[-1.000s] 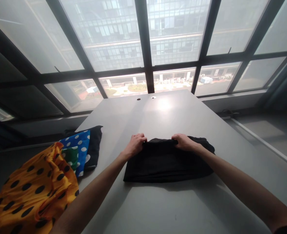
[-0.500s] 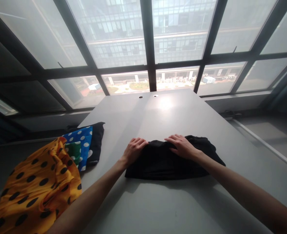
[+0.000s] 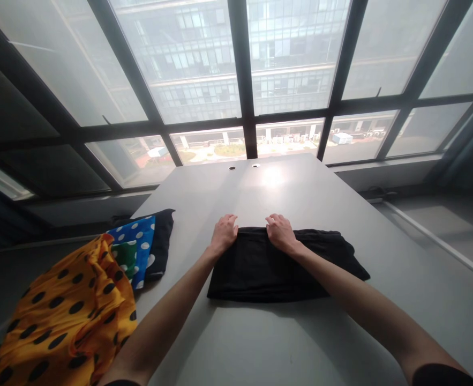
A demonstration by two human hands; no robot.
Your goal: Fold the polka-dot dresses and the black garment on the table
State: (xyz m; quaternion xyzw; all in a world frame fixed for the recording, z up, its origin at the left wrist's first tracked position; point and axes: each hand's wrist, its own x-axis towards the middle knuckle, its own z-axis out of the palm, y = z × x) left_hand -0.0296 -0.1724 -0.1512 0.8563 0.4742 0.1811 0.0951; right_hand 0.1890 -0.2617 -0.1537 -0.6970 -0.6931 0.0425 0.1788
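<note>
A folded black cloth garment (image 3: 268, 273) lies across the white table in front of me, its kind not clear from the folds. My left hand (image 3: 225, 234) is at its far left corner, fingers curled and closed on the edge. Farther along the same far edge, my right hand (image 3: 280, 231) grips the cloth with fingers bent and pressed together. The fabric between the two hands lies fairly straight. To the right of my right hand, the garment's end is uneven and slightly rumpled.
At the left lies a loose heap of orange cloth with black dots (image 3: 67, 311). Behind it are a blue dotted cloth (image 3: 143, 241), a green piece (image 3: 126, 257) and a dark folded cloth (image 3: 164, 236). The white table (image 3: 244, 198) reaches toward large windows and has two round holes.
My right hand has moved left along the far edge, closer to my left hand. The bunched far edge now lies flatter and straighter. The view has tilted up slightly.
</note>
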